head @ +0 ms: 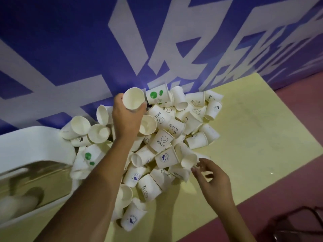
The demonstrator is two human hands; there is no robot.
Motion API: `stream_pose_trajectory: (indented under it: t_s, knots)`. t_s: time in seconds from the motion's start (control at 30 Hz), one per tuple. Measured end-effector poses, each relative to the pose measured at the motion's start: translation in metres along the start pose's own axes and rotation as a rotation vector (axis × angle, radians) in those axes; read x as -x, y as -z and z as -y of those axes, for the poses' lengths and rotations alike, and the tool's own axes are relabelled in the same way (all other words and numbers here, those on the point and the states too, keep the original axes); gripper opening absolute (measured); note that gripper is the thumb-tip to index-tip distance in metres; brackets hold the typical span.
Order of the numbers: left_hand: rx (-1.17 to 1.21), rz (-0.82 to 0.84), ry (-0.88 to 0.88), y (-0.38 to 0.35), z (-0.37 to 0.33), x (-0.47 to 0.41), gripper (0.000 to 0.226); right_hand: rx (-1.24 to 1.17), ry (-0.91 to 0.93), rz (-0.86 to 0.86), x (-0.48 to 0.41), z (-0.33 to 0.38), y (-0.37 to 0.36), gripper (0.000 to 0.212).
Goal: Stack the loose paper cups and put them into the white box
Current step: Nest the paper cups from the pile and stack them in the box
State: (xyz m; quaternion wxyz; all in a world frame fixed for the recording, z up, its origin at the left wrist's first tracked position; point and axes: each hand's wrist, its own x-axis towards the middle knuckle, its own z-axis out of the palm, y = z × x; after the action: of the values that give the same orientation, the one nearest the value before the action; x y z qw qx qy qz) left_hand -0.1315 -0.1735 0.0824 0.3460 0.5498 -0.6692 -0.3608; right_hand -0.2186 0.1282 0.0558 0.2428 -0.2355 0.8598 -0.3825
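At the far left sits the white rounded plastic box (35, 145), its rim touching the heap of loose white paper cups (162, 140) spread over the pale yellow tabletop (253, 128). My left hand (125, 116) grips one plain white paper cup (133, 100), mouth toward me, above the heap. My right hand (211, 177) is spread, fingertips (194, 171) just beside a tipped cup at the heap's near edge.

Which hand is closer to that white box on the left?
The left hand. It holds a cup above the pile, right of the white box. The right hand is farther right, at the pile's near edge.
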Motion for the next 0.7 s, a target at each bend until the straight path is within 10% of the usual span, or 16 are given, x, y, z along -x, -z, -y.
stream_pose_trajectory:
  t_s: [0.27, 0.7]
  knots:
    - [0.092, 0.160, -0.023, 0.065, 0.011, 0.103, 0.072, 0.365, 0.058, 0.042, -0.037, -0.032, -0.028, 0.109]
    - [0.058, 0.330, 0.129, 0.084, 0.049, 0.177, 0.077, 0.410, 0.098, -0.066, -0.044, -0.043, -0.063, 0.077]
